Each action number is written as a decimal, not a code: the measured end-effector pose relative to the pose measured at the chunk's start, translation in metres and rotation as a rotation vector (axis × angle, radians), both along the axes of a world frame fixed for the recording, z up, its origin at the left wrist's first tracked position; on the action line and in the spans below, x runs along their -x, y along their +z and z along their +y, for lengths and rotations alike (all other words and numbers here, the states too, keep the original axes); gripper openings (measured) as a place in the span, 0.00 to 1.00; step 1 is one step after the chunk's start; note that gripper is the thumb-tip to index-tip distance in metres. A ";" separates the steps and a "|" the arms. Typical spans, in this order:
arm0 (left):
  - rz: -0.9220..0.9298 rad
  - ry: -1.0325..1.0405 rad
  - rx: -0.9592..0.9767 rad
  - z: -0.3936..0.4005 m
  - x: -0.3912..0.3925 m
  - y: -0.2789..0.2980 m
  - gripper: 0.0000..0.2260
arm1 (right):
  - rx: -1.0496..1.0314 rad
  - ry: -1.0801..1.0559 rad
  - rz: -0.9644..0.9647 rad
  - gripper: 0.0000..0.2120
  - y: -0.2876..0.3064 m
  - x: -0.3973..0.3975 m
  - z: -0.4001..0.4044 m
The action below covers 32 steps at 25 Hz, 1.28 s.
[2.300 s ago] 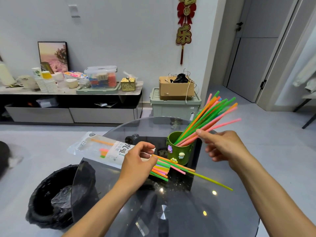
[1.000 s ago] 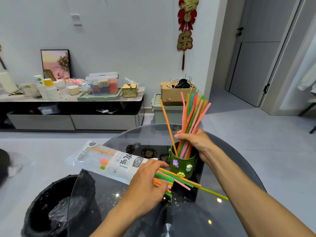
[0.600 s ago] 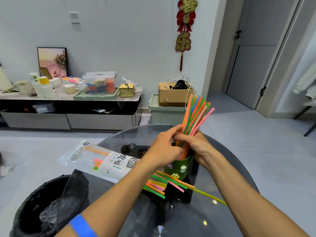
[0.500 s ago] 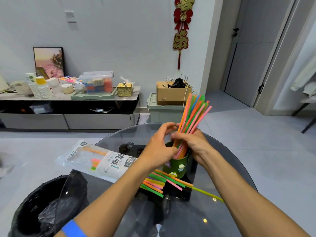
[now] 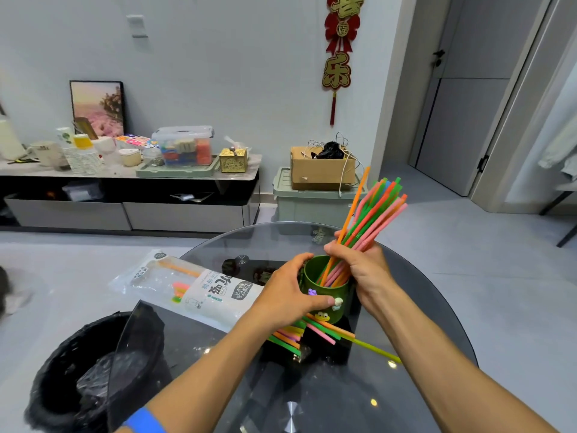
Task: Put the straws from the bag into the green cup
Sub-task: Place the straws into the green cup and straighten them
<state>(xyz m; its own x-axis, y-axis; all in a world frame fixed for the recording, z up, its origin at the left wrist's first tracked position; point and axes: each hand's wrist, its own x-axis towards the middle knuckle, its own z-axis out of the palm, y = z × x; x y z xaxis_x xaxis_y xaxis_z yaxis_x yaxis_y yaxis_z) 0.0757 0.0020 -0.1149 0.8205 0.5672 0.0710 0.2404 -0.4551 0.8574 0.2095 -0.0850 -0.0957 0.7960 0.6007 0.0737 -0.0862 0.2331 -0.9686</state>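
A round smoked-glass table (image 5: 421,307) stands on a pale grey tiled floor (image 5: 499,292), and near its middle sits the small green cup (image 5: 327,296) with little figures stuck to its front. The left hand (image 5: 288,295) curls round the cup's left side, thumb on the near wall. The right hand (image 5: 363,270) grips a bundle of orange, pink and green plastic straws (image 5: 374,214) just above the rim; their lower ends stand inside the cup and their tops lean far and right. More loose straws (image 5: 312,331) lie flat on the glass just near the cup. The clear plastic straw bag (image 5: 199,290) lies to the left, a few straws in it. A black-lined bin (image 5: 78,379) stands at near left. Against the far white wall (image 5: 218,57) runs a low cluttered cabinet (image 5: 131,195), with a grey door (image 5: 468,104) at far right.
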 end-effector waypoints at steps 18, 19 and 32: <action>0.003 0.037 -0.020 -0.003 0.002 0.000 0.38 | -0.115 0.296 -0.082 0.22 -0.001 -0.004 -0.024; 0.002 0.041 -0.019 -0.002 0.002 0.000 0.38 | -0.117 0.303 -0.090 0.21 -0.001 -0.005 -0.025; 0.011 0.000 -0.034 -0.002 0.006 0.000 0.41 | 0.126 0.338 -0.116 0.32 -0.014 -0.012 -0.032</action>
